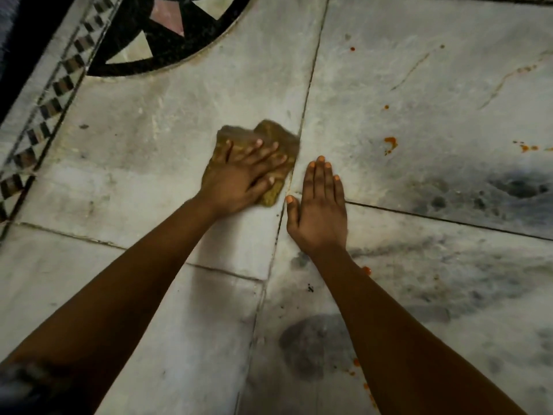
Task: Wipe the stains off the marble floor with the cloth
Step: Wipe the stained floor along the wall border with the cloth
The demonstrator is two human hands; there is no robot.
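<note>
One cloth (263,136), olive-brown and crumpled, lies on the floor (143,139) just left of a long tile joint (305,94). Left hand (239,175) presses flat on it, fingers spread and straight. Right hand (320,205) rests flat on bare marble just right of the joint, fingers together, holding nothing. Orange stains: one blotch (390,142) to the right, a cluster (528,148) at the far-right edge, several small spots elsewhere. Black inlay medallion (167,40) far left.

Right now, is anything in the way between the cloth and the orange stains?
Yes. The right hand rests flat on the floor beside the cloth, which the left hand presses. It partly blocks the way to the orange stains.
</note>
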